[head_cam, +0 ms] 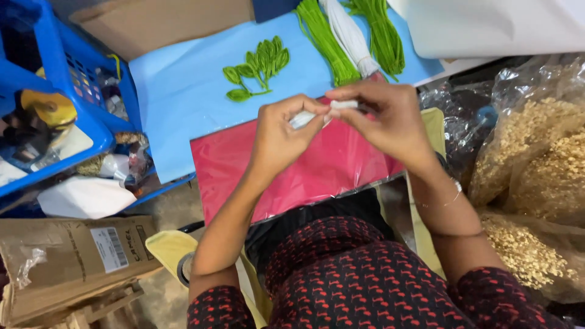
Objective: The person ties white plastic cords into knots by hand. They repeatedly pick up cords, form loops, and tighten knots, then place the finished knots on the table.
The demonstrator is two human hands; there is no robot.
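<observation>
My left hand (pixel 281 135) and my right hand (pixel 385 117) meet above a red sheet (pixel 317 167). Together they pinch a small white strip (pixel 318 113), the left fingers closed on its lower left end and the right fingertips on its upper right end. Beyond the hands, on a light blue sheet (pixel 183 91), lies a cluster of green fabric leaves (pixel 259 66). Two bundles of green cord (pixel 326 39) and a white bundle (pixel 350 36) lie at the far edge.
A blue plastic crate (pixel 61 103) with odds and ends stands at the left. Brown paper packages (pixel 67 262) lie at the lower left. Clear bags of golden beads (pixel 536 176) fill the right. A white bag (pixel 487 27) sits top right.
</observation>
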